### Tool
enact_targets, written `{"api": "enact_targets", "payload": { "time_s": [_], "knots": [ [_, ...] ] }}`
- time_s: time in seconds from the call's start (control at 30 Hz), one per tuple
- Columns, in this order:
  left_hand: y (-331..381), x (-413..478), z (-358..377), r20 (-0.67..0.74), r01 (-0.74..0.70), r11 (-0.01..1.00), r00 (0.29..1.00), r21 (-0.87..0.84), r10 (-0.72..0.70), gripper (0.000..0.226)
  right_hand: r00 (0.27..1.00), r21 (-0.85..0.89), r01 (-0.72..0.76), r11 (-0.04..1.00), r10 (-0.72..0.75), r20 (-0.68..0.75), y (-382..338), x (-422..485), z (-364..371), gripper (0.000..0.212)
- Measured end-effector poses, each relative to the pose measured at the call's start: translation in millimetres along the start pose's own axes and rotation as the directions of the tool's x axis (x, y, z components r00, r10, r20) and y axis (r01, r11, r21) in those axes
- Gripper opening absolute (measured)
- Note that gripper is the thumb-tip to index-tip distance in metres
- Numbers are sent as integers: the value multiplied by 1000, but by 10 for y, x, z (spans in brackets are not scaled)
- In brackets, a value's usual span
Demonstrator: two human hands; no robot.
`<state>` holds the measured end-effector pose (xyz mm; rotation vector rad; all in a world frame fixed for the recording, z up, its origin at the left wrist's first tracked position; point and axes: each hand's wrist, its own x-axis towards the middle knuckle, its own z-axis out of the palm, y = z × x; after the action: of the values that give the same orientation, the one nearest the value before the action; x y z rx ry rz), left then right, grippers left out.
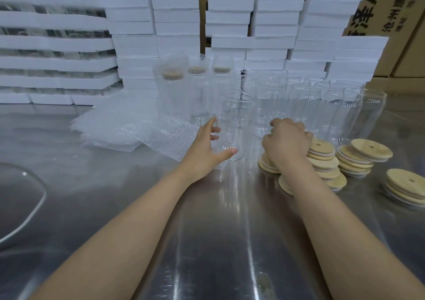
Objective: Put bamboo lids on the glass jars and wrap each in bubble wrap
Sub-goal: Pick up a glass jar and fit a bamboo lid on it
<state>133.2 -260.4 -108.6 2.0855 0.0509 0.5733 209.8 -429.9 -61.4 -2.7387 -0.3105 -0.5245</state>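
Note:
A clear glass jar [238,115] without a lid stands upright on the steel table [207,242], on the edge of a bubble wrap sheet [170,138]. My left hand [207,150] wraps its lower part, thumb across the front and fingers on the far left side. My right hand [287,143] lies knuckles up on a slumped pile of bamboo lids [324,161], fingers curled over the top lid. Behind stand several more open jars [305,106]. Three jars with lids, wrapped in bubble wrap [172,88], stand at the back left.
More bamboo lids lie in a stack [358,159] and a smaller stack [404,187] to the right. A pile of bubble wrap sheets [119,127] lies left. White foam boxes [271,23] and cardboard cartons [395,12] wall the back. A white curved rim [34,207] sits at the left edge.

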Motion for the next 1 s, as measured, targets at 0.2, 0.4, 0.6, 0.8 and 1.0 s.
{"api": "enact_targets", "payload": {
  "time_s": [0.2, 0.4, 0.6, 0.8, 1.0],
  "knots": [
    [5, -15, 7, -3, -5, 1000, 1000, 20, 5, 89, 996, 173, 5, 985, 11, -86, 20, -2, -26, 23],
    [9, -18, 0, 6, -14, 999, 1000, 36, 14, 88, 985, 435, 17, 900, 59, -159, 33, 10, -17, 22],
    [0, -27, 0, 12, -33, 999, 999, 37, 33, 85, 927, 863, 73, 501, 285, -244, 3, 42, -118, 18],
    [25, -42, 4, -5, -92, 995, 996, 24, 92, 84, 797, 784, 558, 273, 88, -597, -297, -183, -291, 13],
    [52, -55, 41, -3, -120, 993, 993, 7, 120, 86, 748, 609, 653, 451, -257, -611, -374, -240, -147, 16]
  ]
}}
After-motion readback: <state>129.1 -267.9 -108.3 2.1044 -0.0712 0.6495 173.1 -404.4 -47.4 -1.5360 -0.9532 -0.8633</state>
